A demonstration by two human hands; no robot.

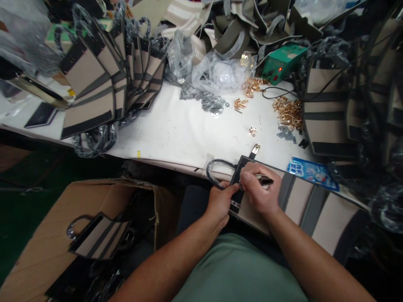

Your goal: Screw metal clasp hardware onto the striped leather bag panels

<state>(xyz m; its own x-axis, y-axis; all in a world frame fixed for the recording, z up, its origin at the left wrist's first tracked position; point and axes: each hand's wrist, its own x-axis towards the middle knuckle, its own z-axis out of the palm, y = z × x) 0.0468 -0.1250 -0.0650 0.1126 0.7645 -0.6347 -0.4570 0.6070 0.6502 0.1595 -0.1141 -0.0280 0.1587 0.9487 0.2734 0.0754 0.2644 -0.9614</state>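
A flat handbag panel [291, 193] in beige and dark grey lies across my lap and against the table's front edge. From its dark end come a wrapped loop handle [211, 165] and a short strap with a gold-coloured metal plate [256, 148]. My left hand [221, 201] grips the panel's dark end, thumb on top. My right hand [261, 186] is closed round a short hand tool [266, 180] with a dark end; its tip is hidden by the fingers, close to my left thumb. A small metal fitting [235, 204] sits on the dark band below my left thumb.
Stacked bag panels stand at left [91, 88] and right [324, 109]. Gold-coloured fittings [288, 112], grey metal plates [212, 102] and a green box with a red light [283, 63] lie on the white table [176, 134]. A cardboard box [63, 235] holding bag pieces stands at lower left.
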